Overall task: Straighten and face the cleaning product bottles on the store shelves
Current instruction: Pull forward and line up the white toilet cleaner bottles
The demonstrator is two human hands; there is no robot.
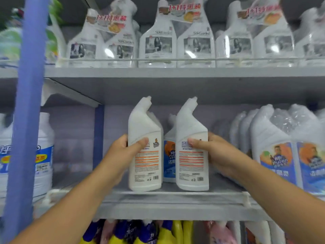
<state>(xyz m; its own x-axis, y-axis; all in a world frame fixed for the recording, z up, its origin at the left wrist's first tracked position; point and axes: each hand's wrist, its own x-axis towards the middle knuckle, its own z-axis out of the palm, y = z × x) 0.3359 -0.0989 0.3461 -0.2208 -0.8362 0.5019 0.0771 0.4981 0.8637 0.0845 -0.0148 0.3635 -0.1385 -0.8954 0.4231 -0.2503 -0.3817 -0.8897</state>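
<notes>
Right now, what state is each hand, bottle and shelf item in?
left hand: grips the left angled-neck bottle.
right hand: grips the right angled-neck bottle.
left angled-neck bottle: upright, back label facing out.
right angled-neck bottle: upright, back label facing out.
bottle behind: blue front label facing out.
wrapped twin packs: front labels out, leaning.
spray bottle twin packs: upright, faced forward.

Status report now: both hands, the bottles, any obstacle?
Left hand grips left bottle, right hand grips right bottle. Both show back labels, not faced. Third bottle behind, front label out. Nothing in the way.
</notes>
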